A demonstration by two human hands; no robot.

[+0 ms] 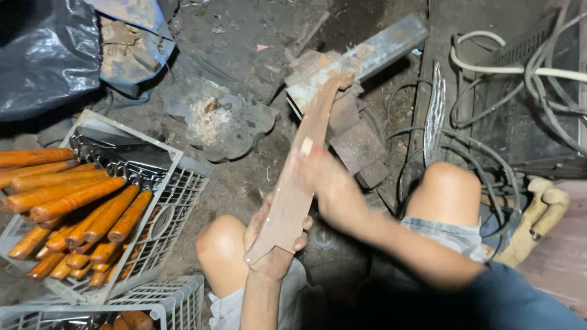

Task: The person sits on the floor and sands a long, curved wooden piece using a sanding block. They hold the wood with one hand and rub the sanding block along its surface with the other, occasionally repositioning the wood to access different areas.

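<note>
step in hand: working a long flat blade [299, 183] against a metal bar [361, 58], judged from the pose; right-hand motion blurred.
left hand [272, 241]: closed around the wide near end of the blade, fingers wrapped over both edges, held just above the knees.
right hand [321, 174]: pressed on the blade near its middle; blurred, so fingers curled or flat cannot be told.
blade position: slanting up and away from the lap, far tip [342, 79] resting on or just over the bar's near end; contact uncertain.
next move, judged: steady pressure along the blade, left grip kept firm so the near end does not twist, fingers kept off the edge.
count, blades in hand: one.
count, metal bars: one, lying diagonally on the floor [244, 177], with dark blocks [358, 146] beside it.
count, crates: two white plastic crates, upper [177, 189] and lower [159, 302].
count, wooden handles [73, 201]: well over a dozen in the upper crate, heaped; exact number not countable.
count, knees: two, left [220, 241], right [449, 189].
surroundings: black plastic sheet [43, 55] at far left, cables [526, 67] at right.
</note>
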